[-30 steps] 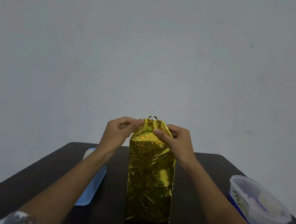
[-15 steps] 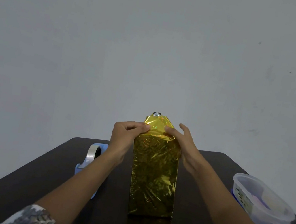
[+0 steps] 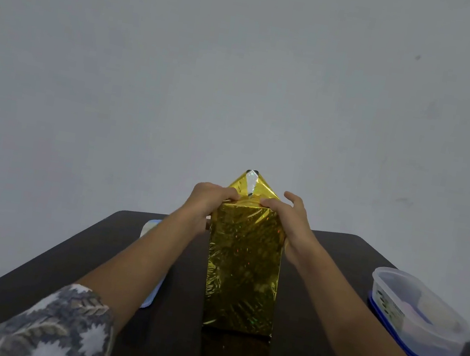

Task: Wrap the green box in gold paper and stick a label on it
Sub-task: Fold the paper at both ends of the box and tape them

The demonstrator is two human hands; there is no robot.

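Note:
The box (image 3: 243,267), fully covered in shiny gold paper, stands upright in the middle of the dark table (image 3: 338,254). A triangular paper flap (image 3: 252,188) sticks up from its top, with a strip of clear tape at the tip. My left hand (image 3: 208,204) grips the top left corner, fingers curled over the top edge. My right hand (image 3: 290,219) lies against the top right side, thumb pressing the crease at the flap's base, fingers straight. No green shows and I see no label.
A clear plastic container (image 3: 417,315) on a blue lid sits at the right table edge. A light blue object (image 3: 151,226) lies behind my left forearm, mostly hidden. A bare grey wall stands behind the table.
Both hands slid down from the flap's tip to its base at the box's top edge. The flap now stands up free behind my fingers.

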